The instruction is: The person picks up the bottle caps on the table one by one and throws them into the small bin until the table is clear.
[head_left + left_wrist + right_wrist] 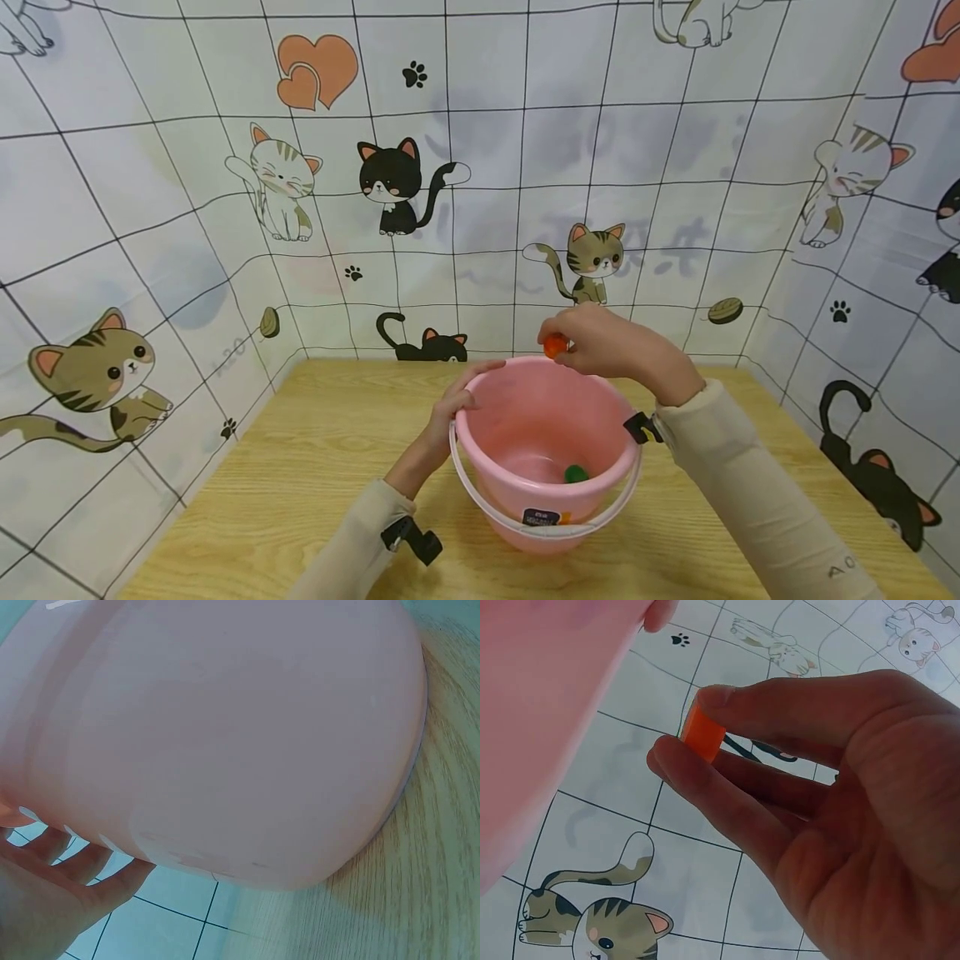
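Observation:
A pink bucket (555, 504) with a white handle stands upright on the wooden table. My left hand (447, 412) grips its left rim, with the thumb over the edge; in the left wrist view the fingers (124, 883) lie along the outer wall. Above the far right rim, my right hand (611, 342) pinches a small orange disc (555, 346). Seen from the right wrist, this orange disc (703, 735) is thick and held between thumb and fingertips. Inside the bucket lies a small green round piece (576, 474), partly hidden by the near rim.
The white handle (517, 527) hangs down on the bucket's near side, across a dark label (542, 517). Light wood tabletop (330, 467) surrounds the bucket. Behind and beside the table rise sheets of white grid cloth (487, 167) printed with cats.

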The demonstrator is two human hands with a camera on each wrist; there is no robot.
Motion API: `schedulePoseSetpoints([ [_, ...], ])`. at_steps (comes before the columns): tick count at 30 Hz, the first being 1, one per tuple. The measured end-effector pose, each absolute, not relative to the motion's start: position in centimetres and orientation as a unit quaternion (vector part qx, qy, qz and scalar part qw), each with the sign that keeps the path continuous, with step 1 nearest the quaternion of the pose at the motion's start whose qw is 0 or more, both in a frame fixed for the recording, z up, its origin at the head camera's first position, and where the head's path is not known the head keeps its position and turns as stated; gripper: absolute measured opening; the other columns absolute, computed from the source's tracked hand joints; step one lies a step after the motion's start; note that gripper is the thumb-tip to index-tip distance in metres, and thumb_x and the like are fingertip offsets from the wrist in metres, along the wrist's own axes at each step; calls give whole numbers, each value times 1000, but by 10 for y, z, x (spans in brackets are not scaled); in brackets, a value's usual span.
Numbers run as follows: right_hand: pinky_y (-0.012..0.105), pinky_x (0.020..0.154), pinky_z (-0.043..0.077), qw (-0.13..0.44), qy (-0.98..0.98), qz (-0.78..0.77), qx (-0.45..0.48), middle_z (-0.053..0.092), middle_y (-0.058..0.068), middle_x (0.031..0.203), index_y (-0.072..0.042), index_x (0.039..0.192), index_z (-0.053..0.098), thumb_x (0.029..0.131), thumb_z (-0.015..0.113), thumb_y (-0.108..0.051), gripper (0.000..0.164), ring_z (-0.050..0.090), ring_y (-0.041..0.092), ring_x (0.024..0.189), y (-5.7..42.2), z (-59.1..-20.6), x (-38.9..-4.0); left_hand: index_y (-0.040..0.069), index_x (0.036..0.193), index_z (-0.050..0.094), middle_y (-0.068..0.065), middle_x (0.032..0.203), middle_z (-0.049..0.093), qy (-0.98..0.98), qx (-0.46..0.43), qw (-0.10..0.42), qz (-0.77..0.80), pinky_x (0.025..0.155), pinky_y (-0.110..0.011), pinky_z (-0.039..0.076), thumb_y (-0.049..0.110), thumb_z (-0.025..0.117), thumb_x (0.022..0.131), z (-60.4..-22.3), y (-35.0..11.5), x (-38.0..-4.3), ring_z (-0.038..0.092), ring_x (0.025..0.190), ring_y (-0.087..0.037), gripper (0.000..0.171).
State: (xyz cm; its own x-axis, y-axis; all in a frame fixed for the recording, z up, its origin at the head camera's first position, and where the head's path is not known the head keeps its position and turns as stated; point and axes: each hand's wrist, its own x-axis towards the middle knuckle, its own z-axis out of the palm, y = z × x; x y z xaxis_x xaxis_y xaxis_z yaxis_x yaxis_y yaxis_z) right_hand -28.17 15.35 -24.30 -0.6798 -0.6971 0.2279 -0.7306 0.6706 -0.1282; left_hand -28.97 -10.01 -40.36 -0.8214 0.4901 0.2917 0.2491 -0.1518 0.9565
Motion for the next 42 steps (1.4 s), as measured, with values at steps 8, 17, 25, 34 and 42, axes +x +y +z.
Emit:
schedulePoseSetpoints([
  [8, 37, 81, 59, 64, -915, 114, 382, 75, 5, 102, -7, 109, 74, 88, 65, 2, 25, 67, 19, 90, 153, -244, -282, 15, 157, 40, -20, 155, 43, 633, 294, 89, 711, 97, -40, 52, 14, 38, 81, -404, -99, -290, 51, 125, -33, 76],
  [17, 39, 82, 59, 78, -909, 111, 393, 76, 4, 98, -7, 104, 75, 89, 70, -1, 17, 71, 22, 90, 155, -243, -283, 16, 156, 41, -19, 154, 44, 631, 294, 84, 713, 95, -38, 52, 13, 38, 80, -404, -99, -290, 51, 125, -32, 76],
  [25, 39, 83, 60, 70, -912, 109, 389, 78, 6, 102, -5, 108, 77, 88, 69, 0, 21, 73, 22, 93, 154, -241, -284, 15, 157, 40, -20, 155, 43, 634, 294, 85, 710, 97, -39, 51, 13, 38, 81, -404, -99, -291, 50, 126, -33, 76],
  [34, 36, 80, 61, 59, -905, 109, 406, 77, 4, 98, -7, 105, 77, 89, 68, 1, 20, 73, 19, 90, 153, -240, -284, 15, 157, 41, -18, 155, 44, 634, 294, 85, 710, 95, -39, 53, 14, 38, 80, -402, -98, -290, 51, 125, -32, 77],
  [42, 35, 80, 61, 58, -904, 109, 409, 77, 4, 98, -8, 103, 77, 90, 70, -1, 17, 71, 19, 89, 151, -240, -283, 14, 158, 39, -20, 155, 43, 631, 296, 89, 711, 95, -38, 53, 14, 38, 81, -403, -100, -290, 50, 126, -35, 76],
])
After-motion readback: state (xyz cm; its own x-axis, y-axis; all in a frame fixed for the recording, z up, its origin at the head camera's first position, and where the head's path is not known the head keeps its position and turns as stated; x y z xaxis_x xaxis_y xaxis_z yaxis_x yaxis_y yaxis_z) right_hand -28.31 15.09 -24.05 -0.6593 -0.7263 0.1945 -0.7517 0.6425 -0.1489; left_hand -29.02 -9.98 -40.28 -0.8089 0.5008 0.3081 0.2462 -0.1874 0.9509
